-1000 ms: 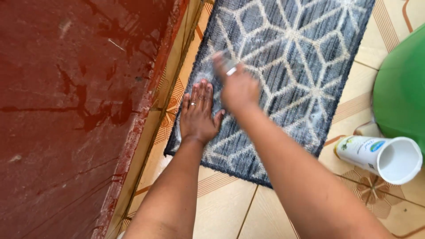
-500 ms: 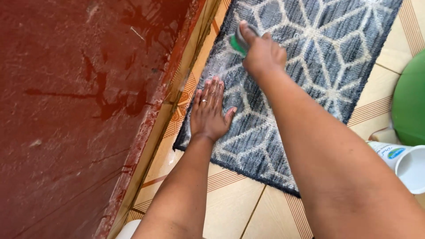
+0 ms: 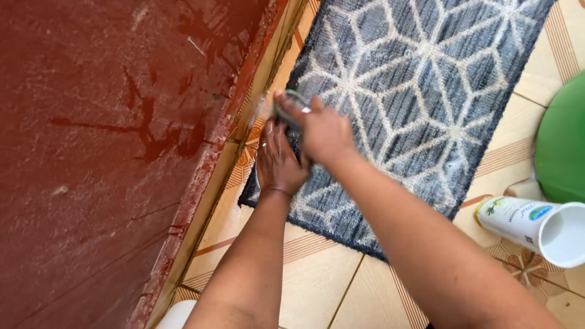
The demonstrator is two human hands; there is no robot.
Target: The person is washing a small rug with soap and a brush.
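A grey-blue rug with a pale geometric line pattern lies on the tiled floor. My left hand presses flat on the rug's near left corner, a ring on one finger. My right hand crosses just above the left hand's fingers and grips a small scrub brush, which is blurred with motion at the rug's left edge. The brush partly hides the left fingertips.
A dark red wet floor slab with a raised edge runs along the left. A white plastic cup lies on its side at the right, next to a green basin. Beige patterned tiles surround the rug.
My right hand pulled the brush back from the far part of the rug toward me and left, ending over my left hand. The left hand stayed pressed on the rug.
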